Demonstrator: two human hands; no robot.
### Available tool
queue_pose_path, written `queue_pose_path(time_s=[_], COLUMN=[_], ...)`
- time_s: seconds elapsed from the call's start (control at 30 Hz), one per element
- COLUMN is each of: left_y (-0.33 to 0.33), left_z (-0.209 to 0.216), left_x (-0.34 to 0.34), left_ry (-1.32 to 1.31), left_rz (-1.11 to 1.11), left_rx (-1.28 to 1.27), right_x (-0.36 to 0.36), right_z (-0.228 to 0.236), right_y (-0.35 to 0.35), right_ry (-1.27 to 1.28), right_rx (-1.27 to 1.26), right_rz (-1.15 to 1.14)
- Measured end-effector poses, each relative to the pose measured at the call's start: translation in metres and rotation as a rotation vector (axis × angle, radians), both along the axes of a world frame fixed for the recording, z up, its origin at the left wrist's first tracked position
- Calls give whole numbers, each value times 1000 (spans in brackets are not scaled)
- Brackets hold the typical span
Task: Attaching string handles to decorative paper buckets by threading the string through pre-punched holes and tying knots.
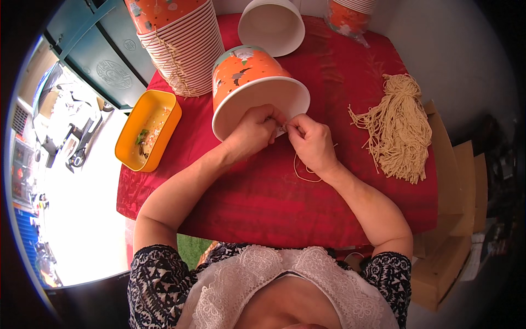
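Orange bucket (244, 77), one, lies tipped on red cloth (263, 214). Left hand (253, 130) and right hand (312, 142) meet at its five-o'clock rim, fingers pinched closed; what they grip, I cannot tell. One loose cord (308, 180) loops at five, one cord bundle (402, 131) lies past three, one yellow container (166, 140) at eight, two bucket stacks (183, 52) at ten and past one, one white bucket (273, 27) at twelve.
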State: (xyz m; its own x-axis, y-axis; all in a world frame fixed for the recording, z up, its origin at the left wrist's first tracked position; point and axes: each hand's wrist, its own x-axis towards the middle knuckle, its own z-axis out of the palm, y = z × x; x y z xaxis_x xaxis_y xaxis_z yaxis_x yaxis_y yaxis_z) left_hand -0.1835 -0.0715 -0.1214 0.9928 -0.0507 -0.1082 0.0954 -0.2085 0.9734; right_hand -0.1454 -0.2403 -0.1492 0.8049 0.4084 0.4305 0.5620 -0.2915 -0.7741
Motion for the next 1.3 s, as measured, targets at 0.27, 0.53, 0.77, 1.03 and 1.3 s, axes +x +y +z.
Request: queue_pose_path(time_s=[0.27, 0.53, 0.77, 1.03, 1.3], left_y=[-1, -2, -2, -3, 1], left_z=[-10, -6, -11, -9, 2], left_x=[-1, -3, -1, -2, 0], left_ry=[-352, -334, -291, -325, -39], left_rz=[-20, -14, -2, 53, -7], left_rx=[472, 474, 417, 339, 182], right_x=[-2, -3, -1, 0, 1], right_z=[6, 6, 3, 1, -2], right_y=[-1, -1, -1, -4, -4], right_ry=[-29, -106, -255, -513, -520], right_rx=[-36, -85, -106, -209, -260], right_rz=[0, -5, -4, 23, 47])
